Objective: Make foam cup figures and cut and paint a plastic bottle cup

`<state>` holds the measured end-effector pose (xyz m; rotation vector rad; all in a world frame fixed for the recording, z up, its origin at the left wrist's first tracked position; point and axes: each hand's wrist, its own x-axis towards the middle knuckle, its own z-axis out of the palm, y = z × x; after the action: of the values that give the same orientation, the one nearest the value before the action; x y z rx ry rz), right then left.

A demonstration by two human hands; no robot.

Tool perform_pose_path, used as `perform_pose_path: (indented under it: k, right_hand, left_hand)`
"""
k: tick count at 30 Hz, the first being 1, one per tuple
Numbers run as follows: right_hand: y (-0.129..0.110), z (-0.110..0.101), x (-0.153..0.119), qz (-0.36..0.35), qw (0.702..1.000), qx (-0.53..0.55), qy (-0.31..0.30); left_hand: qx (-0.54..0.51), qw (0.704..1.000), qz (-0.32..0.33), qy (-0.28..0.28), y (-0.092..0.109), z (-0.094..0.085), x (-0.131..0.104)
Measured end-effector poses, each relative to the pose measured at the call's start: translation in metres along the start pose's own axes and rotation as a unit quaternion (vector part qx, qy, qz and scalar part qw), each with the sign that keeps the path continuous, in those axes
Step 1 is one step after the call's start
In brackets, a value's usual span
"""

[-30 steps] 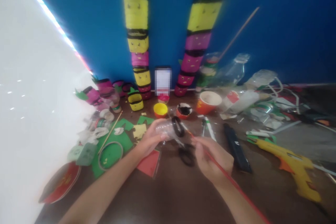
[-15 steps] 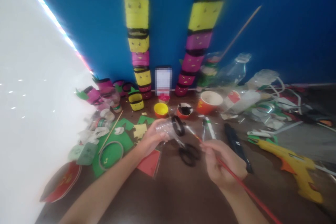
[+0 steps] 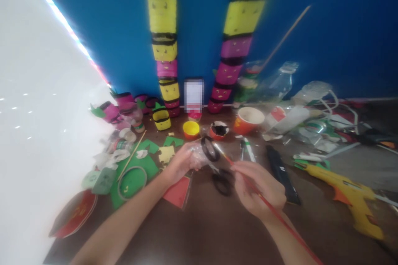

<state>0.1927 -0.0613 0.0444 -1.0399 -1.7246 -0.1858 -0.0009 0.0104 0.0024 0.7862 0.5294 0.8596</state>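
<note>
My left hand is closed around a clear plastic cup, lying sideways, with a black painted rim facing right. Pinched in my right hand is a red-handled paintbrush. Its tip is beside the black rim; whether it touches I cannot tell. Beneath the cup lie scissors with black handles, their blades partly hidden. Behind the hands stand a small cup of black paint and a cup holding yellow paint.
Two stacks of painted pots, one on the left and one on the right, rise against the blue wall. An orange paper cup, a black pouch and a yellow glue gun are at right. Green foam sheets lie left.
My right hand has shifted slightly left with the paintbrush, bringing the tip nearer the rim. The clear cup has turned and moved a little left in my left hand.
</note>
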Motion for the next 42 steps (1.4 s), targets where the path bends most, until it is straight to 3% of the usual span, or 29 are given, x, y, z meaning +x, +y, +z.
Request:
perform_pose_path:
  k: [15,32,42]
  right_hand:
    - [0.001,0.000,-0.002,-0.009,1.000,-0.008,0.009]
    - [-0.001,0.003,-0.005,-0.019,0.999,-0.021,0.025]
    - [-0.006,-0.005,-0.007,0.036,0.998,-0.021,0.052]
  left_hand:
    - [0.012,1.000,-0.001,0.023,0.002,0.005,0.001]
    - [0.017,0.999,0.035,-0.003,-0.001,0.002,0.000]
    - [0.008,0.999,0.032,0.012,-0.001,-0.001,0.002]
